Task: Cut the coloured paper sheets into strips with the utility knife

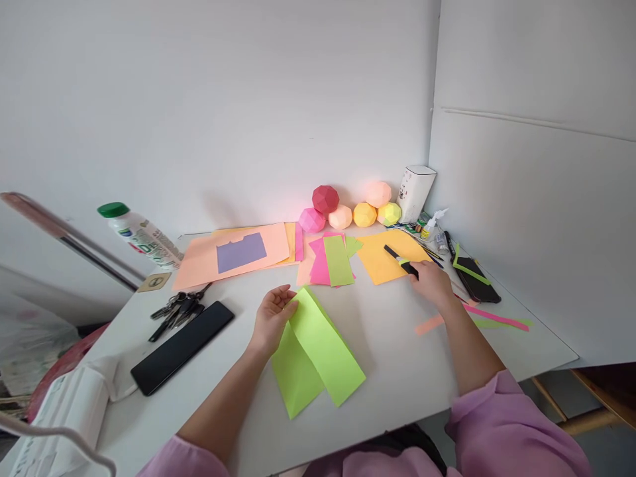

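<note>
My left hand (274, 317) is closed on the top corner of a lime-green paper sheet (325, 348), pinching it between thumb and fingers. A second lime-green piece (297, 377) lies beneath it at an angle; whether the two are joined by a fold I cannot tell. Over to the right, my right hand (431, 283) grips the handle end of what look like scissors (396, 256), black with a lime part. Their dark tip points away to the left, above an orange paper sheet (380, 268). Cut pink and green paper pieces (339, 262) lie between the hands, farther back.
Faceted paper balls (325, 199) line the wall beside a white box (416, 192). Glue bottles (431, 225), a black phone (477, 278) and paper strips (497, 317) lie right. Leftward are peach sheets (199, 262), keys (179, 308), a black slab (183, 348) and a bottle (142, 235).
</note>
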The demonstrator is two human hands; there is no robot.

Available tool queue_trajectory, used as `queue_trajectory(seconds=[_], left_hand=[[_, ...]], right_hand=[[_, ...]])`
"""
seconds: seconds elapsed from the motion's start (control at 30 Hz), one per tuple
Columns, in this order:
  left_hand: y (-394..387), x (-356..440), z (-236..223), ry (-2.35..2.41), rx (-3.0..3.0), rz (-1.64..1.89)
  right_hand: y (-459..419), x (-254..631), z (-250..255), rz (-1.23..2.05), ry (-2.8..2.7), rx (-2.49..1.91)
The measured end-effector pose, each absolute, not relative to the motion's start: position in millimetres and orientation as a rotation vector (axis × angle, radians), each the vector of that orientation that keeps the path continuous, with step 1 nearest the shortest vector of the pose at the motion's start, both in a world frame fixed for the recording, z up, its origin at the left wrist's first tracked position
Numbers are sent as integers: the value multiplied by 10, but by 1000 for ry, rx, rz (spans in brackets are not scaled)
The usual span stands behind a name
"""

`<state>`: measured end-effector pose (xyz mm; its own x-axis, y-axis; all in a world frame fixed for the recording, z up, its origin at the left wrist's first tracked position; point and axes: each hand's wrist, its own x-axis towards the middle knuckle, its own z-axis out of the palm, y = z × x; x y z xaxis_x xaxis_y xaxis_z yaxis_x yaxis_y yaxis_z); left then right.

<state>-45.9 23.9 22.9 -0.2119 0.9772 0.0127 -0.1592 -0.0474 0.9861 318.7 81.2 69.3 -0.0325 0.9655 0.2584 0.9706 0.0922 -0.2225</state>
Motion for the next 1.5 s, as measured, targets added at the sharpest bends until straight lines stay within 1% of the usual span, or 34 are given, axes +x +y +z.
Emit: queue_trajectory(seconds=[0.1, 0.17, 0.27, 0.3, 0.37, 0.4, 0.43, 0.5, 0.63, 0.73, 0.8, 0.9, 1.07, 1.17, 1.27, 1.37, 1.43, 1.5], left_hand=[[220, -430, 227, 1239, 1041, 1470], [208, -417, 232, 1252, 1069, 1476], [196, -406, 241, 1259, 1096, 1480], [193, -404, 242, 1257, 1100, 1485], [189, -400, 241, 1245, 1098, 1506], [187, -397, 240, 1236, 1094, 1523], [184, -395, 240, 1227, 1092, 1539], [179, -394, 244, 1222, 1103, 1560], [209, -459, 239, 1314, 1207, 1571], [280, -576, 178, 1531, 1420, 1528], [322, -641, 116, 1664, 1665, 1338], [326, -653, 37, 1640, 1899, 1072], [217, -516, -4, 1596, 2134, 867], [176, -433, -18, 1630, 2199, 806], [139, -353, -10, 1660, 2317, 713], [50, -305, 56, 1677, 2410, 597], [-39, -303, 114, 1719, 2455, 439], [-129, -309, 148, 1772, 2477, 234]], right_hand=[[837, 3140, 654, -26, -2004, -1880], [794, 2963, 626, -3, -2033, -1772], [615, 2547, 523, 149, -2163, -1537], [530, 2397, 470, 263, -2221, -1433], [352, 2125, 353, 787, -2194, -1120], [270, 2015, 299, 944, -2163, -1029], [202, 1925, 253, 1059, -2124, -963], [120, 1810, 191, 1173, -2068, -919], [201, 1787, 155, 1117, -1922, -1084], [452, 1855, 164, 996, -1826, -1225], [690, 1890, 190, 911, -1789, -1310], [1094, 1882, 257, 779, -1760, -1438], [1523, 1751, 370, 588, -1831, -1588], [1443, 1700, 424, 456, -1938, -1593], [1133, 1743, 462, 383, -2089, -1516], [739, 1892, 477, 408, -2235, -1443], [518, 2019, 470, 451, -2286, -1417], [366, 2131, 446, 607, -2254, -1372]])
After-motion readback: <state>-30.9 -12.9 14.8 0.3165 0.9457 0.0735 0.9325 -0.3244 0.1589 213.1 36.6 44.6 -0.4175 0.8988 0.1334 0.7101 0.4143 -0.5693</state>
